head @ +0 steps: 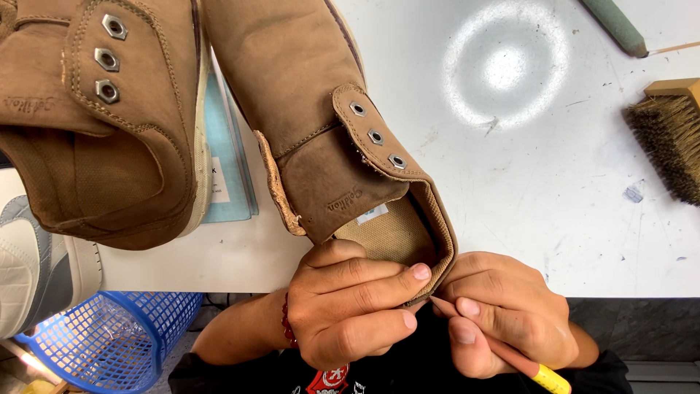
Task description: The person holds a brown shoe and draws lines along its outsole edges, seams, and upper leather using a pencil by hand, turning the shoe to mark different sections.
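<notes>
Your left hand (350,306): low centre of the frame, its grip clenched on the heel collar of a tan suede shoe (321,124), thumb and fingers pinching the rim.
Your right hand (503,314): just right of the left, grasping a pencil-like tool (543,376) with a yellow end; its tip rests at the heel collar, between your two hands.
Shoe in hand: it runs from your hands up to the top centre of the frame, opening toward you, beige lining visible, three metal eyelets on the flap.
Second shoe (109,117): upper left, same tan suede, three eyelets showing, lying on the desk (583,219) beside the first.
Below the desk edge: a blue mesh basket (102,335) at lower left, and part of a white and grey shoe (36,270) at the far left.
Under the shoes: a pale blue booklet (226,160).
Far right: a bristle brush (667,142) with a wooden back; above it a green-handled tool (616,25) at the top edge.
Risk: I judge the tip could slip and scratch the suede or jab your left fingertips, since they sit right beside it; a loosened pinch would let the collar spring away.
Count: two tan shoes, one white shoe, one basket, one brush, two tools, six eyelets seen.
</notes>
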